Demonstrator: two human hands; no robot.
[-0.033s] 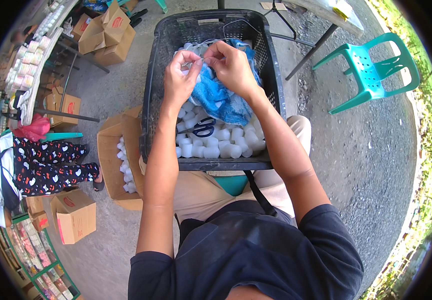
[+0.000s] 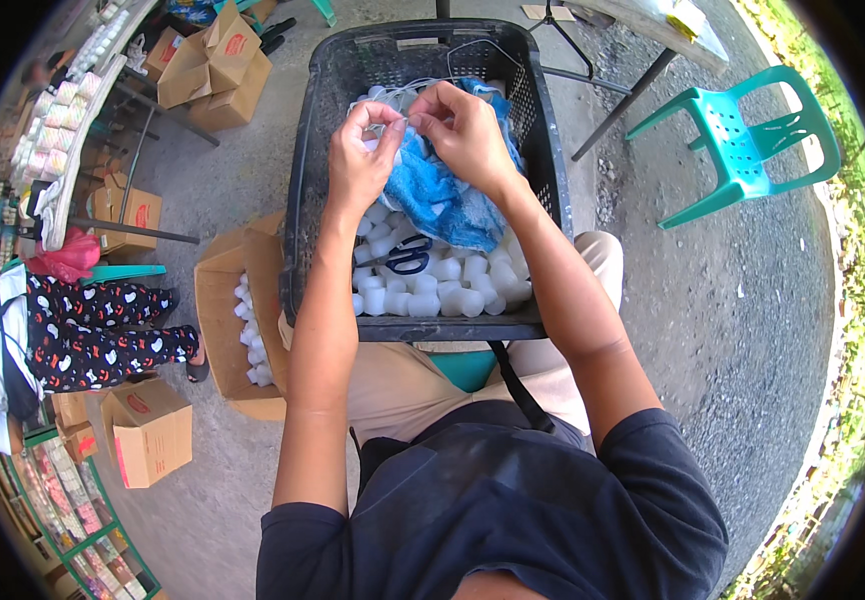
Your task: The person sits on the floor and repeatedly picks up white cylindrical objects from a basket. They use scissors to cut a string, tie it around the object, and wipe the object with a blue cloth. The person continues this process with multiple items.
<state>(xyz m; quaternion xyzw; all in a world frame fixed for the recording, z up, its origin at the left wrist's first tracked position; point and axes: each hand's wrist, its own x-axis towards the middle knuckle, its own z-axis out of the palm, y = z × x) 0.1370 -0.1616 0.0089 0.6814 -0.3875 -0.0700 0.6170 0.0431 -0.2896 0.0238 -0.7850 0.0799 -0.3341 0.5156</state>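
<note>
Both hands meet above a black plastic basket [image 2: 413,330], fingertips almost touching. My left hand [image 2: 361,155] pinches a thin pale string [image 2: 403,121], partly hidden by the fingers. From the other side, my right hand [image 2: 465,135] pinches the same string with thumb and forefinger. Below them a blue and white towel [image 2: 443,205] lies bunched over many small white plastic cylinders [image 2: 433,300]. Dark-handled scissors [image 2: 408,257] rest on the cylinders, left of the towel's lower edge. A thin white cord [image 2: 473,43] loops along the basket's far end.
Left of the basket stands an open cardboard box [image 2: 223,275] holding more white pieces. Farther left are a person's patterned trousers [image 2: 103,325], more cartons [image 2: 151,440] and a table [image 2: 78,170] with spools. A green plastic chair [image 2: 743,150] stands at the right, near a table leg [image 2: 628,102].
</note>
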